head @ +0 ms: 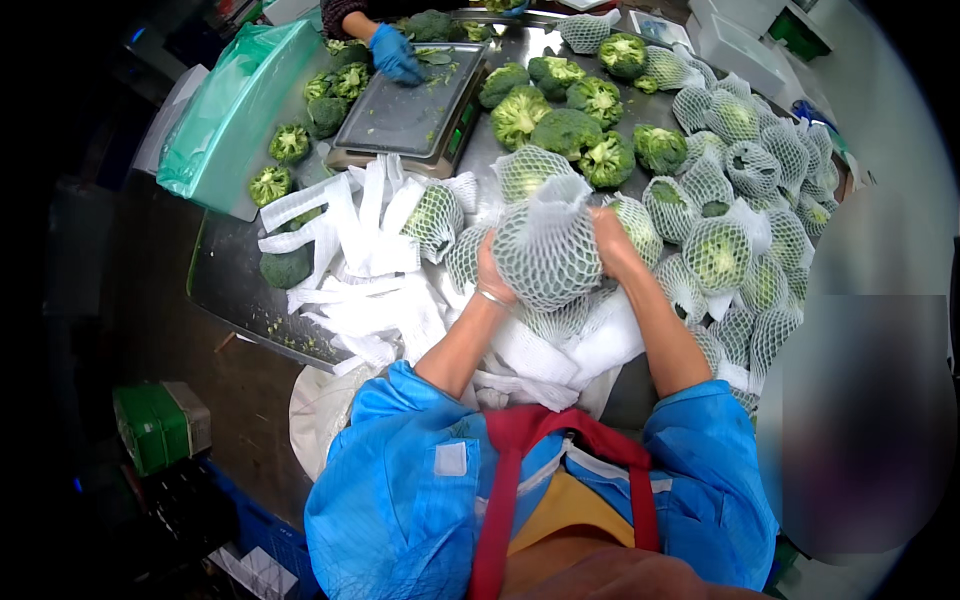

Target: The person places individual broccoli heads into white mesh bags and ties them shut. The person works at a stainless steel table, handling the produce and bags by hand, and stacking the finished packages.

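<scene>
Between my two hands is a broccoli head in a white foam net sleeve [546,251]. My left hand [495,271] grips its left side and my right hand [613,244] its right side; its body hides some of my fingers. Around and below my wrists lies a pile of flat white foam net sleeves [420,307]. Several bare broccoli heads [566,133] stand beyond the held one. To the right, many netted broccoli heads [718,253] are heaped together. Another netted head [529,172] sits just behind the held one.
A digital scale [409,105] with leaf scraps stands at the back; a co-worker's blue-gloved hand [396,56] is over its tray. At the left is a foam box lined with green plastic [247,112]. The metal table [240,292] has a raised edge. White boxes [739,49] stand at the back right.
</scene>
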`<state>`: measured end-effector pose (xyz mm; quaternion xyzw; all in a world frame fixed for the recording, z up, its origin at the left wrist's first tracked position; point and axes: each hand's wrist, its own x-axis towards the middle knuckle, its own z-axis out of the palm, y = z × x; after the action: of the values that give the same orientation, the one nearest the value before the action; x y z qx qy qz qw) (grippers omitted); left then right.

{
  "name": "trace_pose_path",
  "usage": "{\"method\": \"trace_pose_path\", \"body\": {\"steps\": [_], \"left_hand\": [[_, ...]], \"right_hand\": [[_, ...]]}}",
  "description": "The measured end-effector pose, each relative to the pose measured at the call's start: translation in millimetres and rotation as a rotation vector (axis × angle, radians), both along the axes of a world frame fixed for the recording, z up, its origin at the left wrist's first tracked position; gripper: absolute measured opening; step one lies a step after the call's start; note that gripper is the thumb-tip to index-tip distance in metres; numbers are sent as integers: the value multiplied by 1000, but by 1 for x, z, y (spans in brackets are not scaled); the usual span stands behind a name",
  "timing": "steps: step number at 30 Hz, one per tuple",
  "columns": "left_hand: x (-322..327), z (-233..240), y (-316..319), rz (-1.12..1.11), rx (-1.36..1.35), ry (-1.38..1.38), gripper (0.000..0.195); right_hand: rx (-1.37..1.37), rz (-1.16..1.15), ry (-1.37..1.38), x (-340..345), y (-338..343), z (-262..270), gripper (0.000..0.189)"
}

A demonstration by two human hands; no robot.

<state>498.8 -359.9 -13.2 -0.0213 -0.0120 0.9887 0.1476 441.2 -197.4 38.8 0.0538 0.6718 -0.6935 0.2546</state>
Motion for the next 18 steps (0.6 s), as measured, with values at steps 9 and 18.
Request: {"method": "trace_pose_path", "body": {"steps": [9,18], "left_hand": [[21,-24,13,56,-561,94,36],[26,37,33,-73,-353,-160,43]], "right_hand": [[-841,-5,-380,80,23,2,26],[-853,-117,-203,77,60,-7,37]]}}
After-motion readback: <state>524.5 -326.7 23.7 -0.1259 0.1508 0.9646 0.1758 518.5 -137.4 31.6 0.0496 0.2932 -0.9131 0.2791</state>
